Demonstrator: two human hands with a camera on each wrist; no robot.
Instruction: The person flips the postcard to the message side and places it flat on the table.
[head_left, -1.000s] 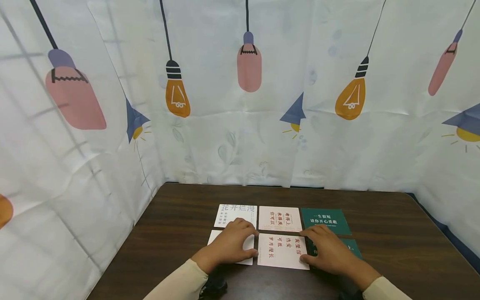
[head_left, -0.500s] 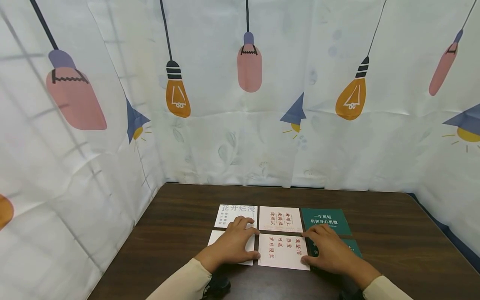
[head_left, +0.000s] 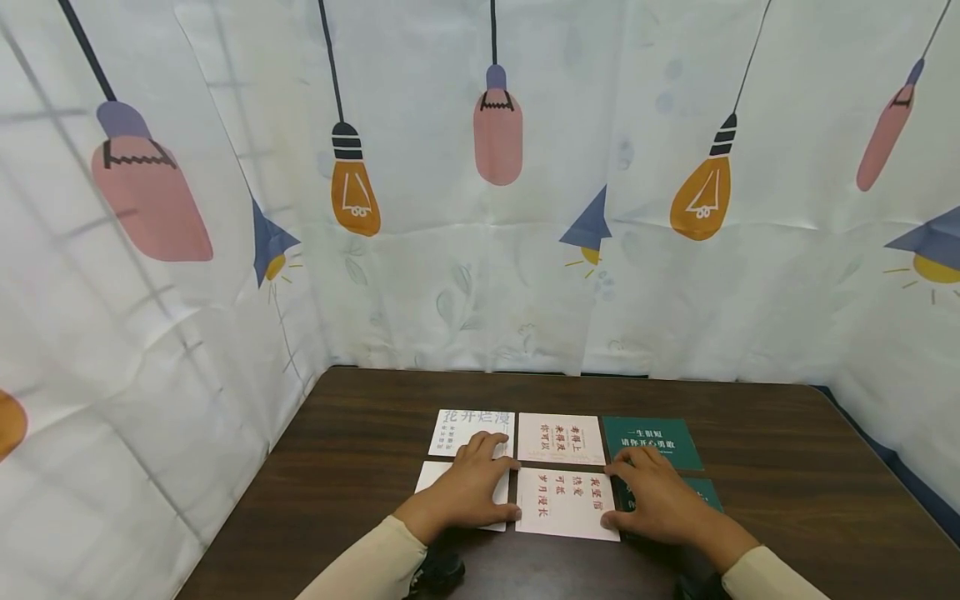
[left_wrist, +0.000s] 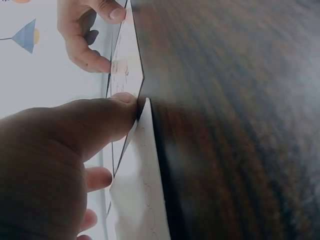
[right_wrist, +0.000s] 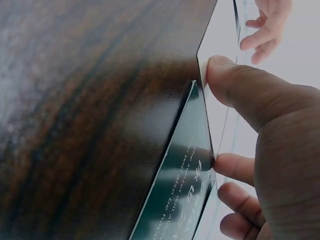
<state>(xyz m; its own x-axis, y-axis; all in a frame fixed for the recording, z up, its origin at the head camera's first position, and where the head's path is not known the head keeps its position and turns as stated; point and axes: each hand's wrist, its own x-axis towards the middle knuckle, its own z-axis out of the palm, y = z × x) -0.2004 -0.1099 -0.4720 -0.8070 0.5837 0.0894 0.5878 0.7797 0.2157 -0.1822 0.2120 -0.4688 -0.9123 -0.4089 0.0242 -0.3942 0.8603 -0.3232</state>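
In the head view, a pale pink card [head_left: 566, 504] printed with red characters lies in the middle of the front row. My left hand [head_left: 465, 487] touches its left edge with thumb and index finger spread apart. On its right edge, my right hand [head_left: 663, 504] does the same. Beneath the left hand lies a white card [head_left: 431, 473], partly hidden; the right hand covers part of a dark green card [head_left: 705, 492]. The left wrist view shows my left thumb [left_wrist: 107, 117] at the pink card's corner. My right thumb [right_wrist: 235, 80] touches its opposite side in the right wrist view.
Behind the front row lie a white card [head_left: 442, 433], another pink card [head_left: 558, 437] and another green card [head_left: 651, 442], side by side. All rest on a dark wooden table [head_left: 360, 442]. A white curtain [head_left: 420, 292] printed with lamps hangs along the table's back and left.
My left hand has shifted very slightly to the right, against the pink card's edge. The right hand and the cards have hardly moved.
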